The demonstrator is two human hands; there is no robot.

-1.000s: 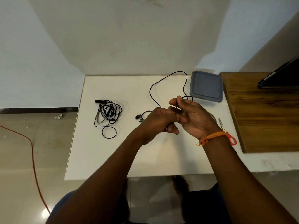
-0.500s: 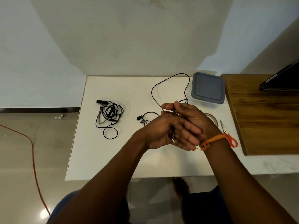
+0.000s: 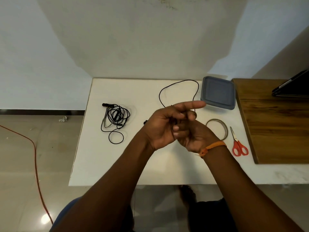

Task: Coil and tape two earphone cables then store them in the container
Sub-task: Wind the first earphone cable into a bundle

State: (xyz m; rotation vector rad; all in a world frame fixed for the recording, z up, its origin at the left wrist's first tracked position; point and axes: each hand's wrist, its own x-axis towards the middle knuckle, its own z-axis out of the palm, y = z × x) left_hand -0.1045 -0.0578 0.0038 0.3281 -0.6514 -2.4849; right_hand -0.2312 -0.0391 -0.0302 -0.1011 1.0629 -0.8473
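Observation:
I hold one black earphone cable over the white table; its free length loops toward the back edge. My left hand has the cable running across its palm, with one finger stretched out to the right. My right hand, with an orange wrist thread, sits against it, fingertips curled onto the cable. The earbuds peek out left of my left hand. The second earphone lies in a loose tangle on the table's left. The container with its grey lid stands at the back right.
A tape roll and red-handled scissors lie right of my hands. A wooden board with a dark device on it borders the table's right. An orange cord runs across the floor on the left.
My hands have turned: the left palm now faces up with a finger stretched right, and the right hand has dropped below it. The cable loop on the table has shifted slightly.

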